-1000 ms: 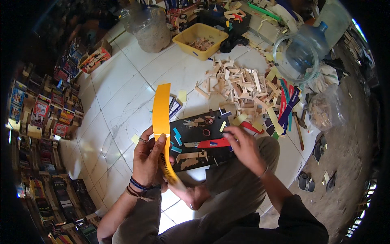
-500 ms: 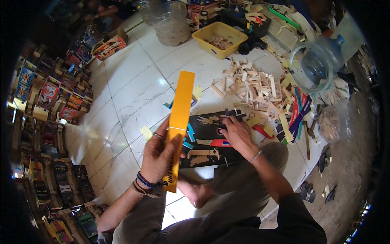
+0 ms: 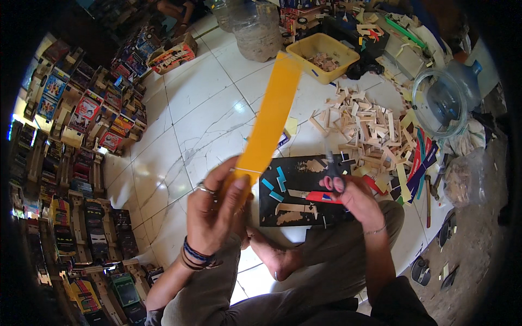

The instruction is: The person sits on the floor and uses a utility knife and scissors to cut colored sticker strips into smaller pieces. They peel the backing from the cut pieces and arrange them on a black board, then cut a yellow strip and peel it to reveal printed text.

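My left hand [image 3: 215,209] grips a long yellow strip [image 3: 272,111] near its lower end, the strip rising away at a slant to the right. A thin white line crosses the strip just above my thumb. In my right hand [image 3: 359,204] is a pair of scissors [image 3: 336,183], fingers at the handle loops and blades pointing away. The scissors are apart from the strip. Under my right hand lies a black board [image 3: 266,209], bearing a red-handled cutter [image 3: 321,196], small blue strips [image 3: 280,175] and a pale wooden piece [image 3: 296,207].
A heap of small wooden pieces [image 3: 370,122] lies beyond the board. Behind it stand a yellow basin [image 3: 345,62] and a clear plastic jug [image 3: 443,103]. Toy trucks [image 3: 84,114] line the left side. A hammer [image 3: 428,201] is at right. Another person's hand [image 3: 182,27] shows far back.
My right hand has lifted the scissors off the board. The yellow strip has tilted further to the right in my left hand. The whole view has shifted somewhat.
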The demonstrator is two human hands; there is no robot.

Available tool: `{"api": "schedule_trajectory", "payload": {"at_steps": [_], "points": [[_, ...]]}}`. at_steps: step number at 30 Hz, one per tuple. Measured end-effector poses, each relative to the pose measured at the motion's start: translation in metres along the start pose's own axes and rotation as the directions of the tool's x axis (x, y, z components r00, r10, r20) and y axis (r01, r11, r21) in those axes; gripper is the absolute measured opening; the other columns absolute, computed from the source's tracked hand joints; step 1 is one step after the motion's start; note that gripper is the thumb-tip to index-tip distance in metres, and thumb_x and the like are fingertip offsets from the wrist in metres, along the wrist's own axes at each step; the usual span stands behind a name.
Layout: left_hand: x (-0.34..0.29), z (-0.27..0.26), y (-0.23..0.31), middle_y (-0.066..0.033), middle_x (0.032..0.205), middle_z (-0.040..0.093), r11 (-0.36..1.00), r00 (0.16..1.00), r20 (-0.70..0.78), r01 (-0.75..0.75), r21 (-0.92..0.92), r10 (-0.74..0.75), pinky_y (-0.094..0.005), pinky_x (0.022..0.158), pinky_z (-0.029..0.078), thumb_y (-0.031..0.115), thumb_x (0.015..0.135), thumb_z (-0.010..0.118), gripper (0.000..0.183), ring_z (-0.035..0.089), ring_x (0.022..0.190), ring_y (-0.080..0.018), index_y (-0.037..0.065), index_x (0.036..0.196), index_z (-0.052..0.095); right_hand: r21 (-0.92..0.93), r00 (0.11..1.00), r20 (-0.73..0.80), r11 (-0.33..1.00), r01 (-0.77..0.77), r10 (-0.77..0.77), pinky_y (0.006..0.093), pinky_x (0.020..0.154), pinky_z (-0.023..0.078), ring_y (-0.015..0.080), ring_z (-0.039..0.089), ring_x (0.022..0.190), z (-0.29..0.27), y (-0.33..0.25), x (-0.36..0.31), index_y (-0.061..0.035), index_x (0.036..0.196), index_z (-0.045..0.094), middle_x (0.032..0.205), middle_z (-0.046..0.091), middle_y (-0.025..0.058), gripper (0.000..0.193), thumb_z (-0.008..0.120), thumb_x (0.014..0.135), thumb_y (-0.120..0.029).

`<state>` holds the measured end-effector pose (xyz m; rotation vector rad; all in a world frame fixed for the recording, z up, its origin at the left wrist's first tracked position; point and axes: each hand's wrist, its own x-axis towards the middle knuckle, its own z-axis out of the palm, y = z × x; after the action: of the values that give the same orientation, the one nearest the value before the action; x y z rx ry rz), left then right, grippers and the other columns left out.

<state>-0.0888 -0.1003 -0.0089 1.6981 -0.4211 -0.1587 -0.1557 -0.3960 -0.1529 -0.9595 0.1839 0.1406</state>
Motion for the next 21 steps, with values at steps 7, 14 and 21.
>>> {"api": "schedule_trajectory", "payload": {"at_steps": [7, 14, 21], "points": [[-0.001, 0.000, 0.004, -0.0057, 0.105, 0.069, 0.970, 0.970, 0.082, 0.233, -0.074, -0.227, -0.0223, 0.066, 0.055, 0.015, 0.104, 0.059, 0.046, 0.063, 0.074, -0.0064, 0.003, 0.147, 0.049, 0.504, 1.000, 0.015, 0.863, -0.023, 0.018, 0.0380, 0.088, 0.048, 0.0252, 0.063, 0.111, 0.040, 0.050, -0.045, -0.0059, 0.107, 0.065, 0.110, 0.068, 0.0058, 0.026, 0.066, 0.098, -0.031], [-0.005, 0.004, 0.007, -0.0003, 0.090, 0.069, 0.965, 0.930, 0.260, 0.262, 0.029, -0.260, -0.0199, 0.061, 0.051, 0.019, 0.104, 0.060, 0.045, 0.059, 0.066, -0.0040, 0.003, 0.145, 0.052, -0.230, 0.957, 0.286, 0.967, 0.110, -0.041, 0.0282, 0.080, 0.051, 0.0161, 0.061, 0.111, 0.056, 0.035, -0.065, -0.0007, 0.122, 0.059, 0.112, 0.066, 0.0079, 0.031, 0.071, 0.093, -0.005], [-0.008, 0.006, 0.009, 0.0017, 0.084, 0.067, 0.950, 0.870, 0.382, 0.288, 0.117, -0.311, -0.0199, 0.066, 0.051, 0.014, 0.101, 0.063, 0.044, 0.057, 0.066, -0.0051, 0.004, 0.143, 0.054, -0.647, 0.911, 0.409, 0.720, 0.251, 0.050, 0.0257, 0.065, 0.047, 0.0094, 0.055, 0.083, 0.057, 0.026, -0.067, -0.0027, 0.118, 0.052, 0.119, 0.056, 0.0072, 0.048, 0.081, 0.080, -0.010]]}}
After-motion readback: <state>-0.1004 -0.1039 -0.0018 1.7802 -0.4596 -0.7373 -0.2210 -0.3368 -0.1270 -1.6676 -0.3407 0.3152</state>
